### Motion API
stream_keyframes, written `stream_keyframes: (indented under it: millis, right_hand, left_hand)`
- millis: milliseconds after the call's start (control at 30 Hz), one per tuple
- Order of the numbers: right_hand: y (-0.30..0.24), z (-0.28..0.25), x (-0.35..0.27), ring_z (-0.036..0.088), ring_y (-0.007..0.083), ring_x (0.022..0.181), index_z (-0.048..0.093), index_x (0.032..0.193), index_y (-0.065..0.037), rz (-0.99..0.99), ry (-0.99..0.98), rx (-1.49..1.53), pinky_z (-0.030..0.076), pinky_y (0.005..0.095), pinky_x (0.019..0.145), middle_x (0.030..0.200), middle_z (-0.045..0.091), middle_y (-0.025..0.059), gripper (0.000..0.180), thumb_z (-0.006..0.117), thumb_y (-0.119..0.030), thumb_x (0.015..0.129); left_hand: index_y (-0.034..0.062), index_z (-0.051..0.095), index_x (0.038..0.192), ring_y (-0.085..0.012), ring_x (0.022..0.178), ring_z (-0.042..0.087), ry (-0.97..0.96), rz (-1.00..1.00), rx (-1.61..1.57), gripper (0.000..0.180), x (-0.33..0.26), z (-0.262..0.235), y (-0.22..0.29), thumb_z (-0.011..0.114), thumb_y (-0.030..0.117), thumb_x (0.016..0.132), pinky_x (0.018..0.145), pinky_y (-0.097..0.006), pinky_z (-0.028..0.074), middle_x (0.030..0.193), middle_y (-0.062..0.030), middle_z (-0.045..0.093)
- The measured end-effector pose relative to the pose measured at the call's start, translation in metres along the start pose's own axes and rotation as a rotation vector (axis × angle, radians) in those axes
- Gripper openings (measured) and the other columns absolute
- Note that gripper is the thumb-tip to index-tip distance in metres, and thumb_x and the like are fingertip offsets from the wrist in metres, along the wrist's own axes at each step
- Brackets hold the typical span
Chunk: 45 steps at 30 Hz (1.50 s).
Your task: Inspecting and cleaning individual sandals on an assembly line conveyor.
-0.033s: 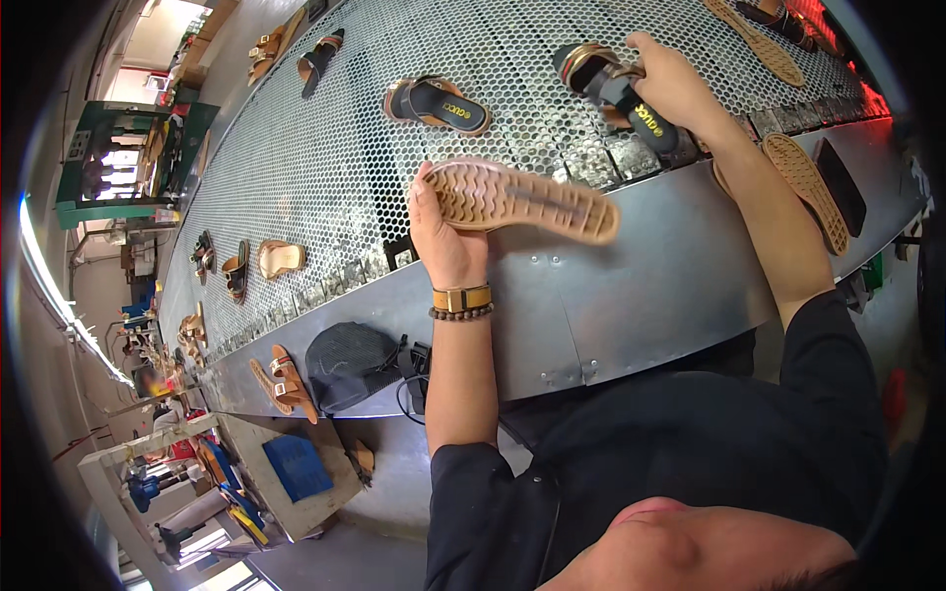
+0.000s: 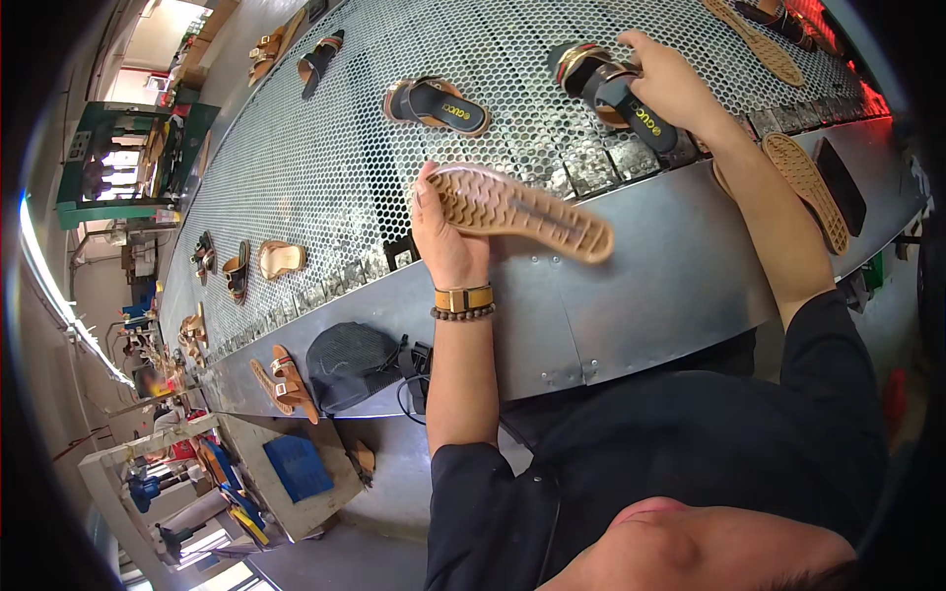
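Note:
My left hand [image 2: 449, 231] is closed round one end of a tan rubber sole [image 2: 522, 214]. Its ridged tread faces up, and its other end juts out to the right over the metal ledge. My right hand [image 2: 675, 87] grips a black slide sandal [image 2: 609, 91] by its side, near the front edge of the perforated belt. Several of its fingers are hidden by the sandal, while one digit sticks out beyond the strap. Another black sandal [image 2: 439, 104] lies on the belt between and beyond my hands.
The perforated metal belt [image 2: 296, 167] carries more sandals toward the far left. On the smooth steel ledge [image 2: 650, 286] lie a black mesh cap [image 2: 352, 364], brown sandals [image 2: 286, 384] and, at right, a tan sole [image 2: 806, 192] beside a dark flat piece [image 2: 841, 187]. Red light glows at far right.
The free end of the sole has dipped slightly toward me. In my right hand the sandal has shifted a little left, and its insole shows more. My arms have barely moved.

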State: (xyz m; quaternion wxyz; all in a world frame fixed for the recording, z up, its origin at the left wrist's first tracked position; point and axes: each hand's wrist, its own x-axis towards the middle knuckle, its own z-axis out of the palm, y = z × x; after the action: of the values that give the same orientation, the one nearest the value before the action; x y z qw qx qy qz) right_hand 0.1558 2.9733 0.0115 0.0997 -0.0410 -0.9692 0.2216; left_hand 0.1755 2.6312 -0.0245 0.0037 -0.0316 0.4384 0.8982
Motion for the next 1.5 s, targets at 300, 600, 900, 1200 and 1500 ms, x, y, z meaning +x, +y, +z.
stream_keyframes:
  millis: [300,600,900,1200,1500]
  right_hand:
    - [-0.04,-0.012,-0.038,0.058,0.0358,0.112,0.058,0.119,-0.003,-0.413,-0.211,0.053,0.05,0.042,0.096,0.116,0.059,0.0164,0.049,0.076,-0.004,0.073]
    - [-0.054,-0.005,-0.04,0.066,0.0311,0.087,0.052,0.114,-0.002,-0.07,-0.602,0.345,0.052,0.0409,0.081,0.098,0.066,0.0158,0.044,0.073,-0.034,0.092]
    - [-0.042,0.016,-0.049,0.067,0.0434,0.101,0.053,0.128,0.006,-0.239,-0.283,0.156,0.053,0.0517,0.09,0.105,0.069,0.0265,0.045,0.06,-0.014,0.088]
    - [-0.048,-0.002,-0.039,0.069,0.0347,0.095,0.057,0.121,0.001,-0.078,-0.302,0.254,0.053,0.041,0.087,0.101,0.07,0.0173,0.031,0.06,-0.023,0.103]
    - [-0.063,0.004,-0.068,0.066,0.0061,0.091,0.066,0.122,0.002,0.037,-0.856,1.544,0.054,0.0245,0.085,0.102,0.072,-0.0001,0.023,0.053,-0.009,0.108]
  left_hand:
    - [0.0037,0.054,0.14,-0.0327,0.124,0.062,-0.254,-0.165,-0.271,0.044,-0.016,0.017,-0.006,0.045,0.036,0.112,0.106,-0.055,0.052,0.133,-0.0171,0.064]
    - [0.0008,0.056,0.135,-0.0398,0.131,0.059,-0.302,-0.09,0.028,0.031,-0.024,0.037,-0.008,0.049,0.017,0.11,0.108,-0.062,0.051,0.138,-0.0216,0.061]
    - [-0.0012,0.055,0.132,-0.0358,0.122,0.065,-0.348,-0.104,-0.036,0.035,-0.031,0.045,-0.016,0.056,-0.006,0.097,0.105,-0.056,0.055,0.128,-0.0201,0.065]
    - [0.0011,0.062,0.129,-0.0357,0.121,0.06,-0.366,-0.224,-0.408,0.064,-0.028,0.04,-0.022,0.026,0.049,0.107,0.113,-0.068,0.04,0.121,-0.0177,0.066]
    - [-0.0046,0.06,0.126,-0.0329,0.114,0.067,-0.172,-0.053,-0.299,0.049,-0.032,0.036,-0.026,0.031,0.032,0.11,0.1,-0.05,0.056,0.122,-0.0201,0.069]
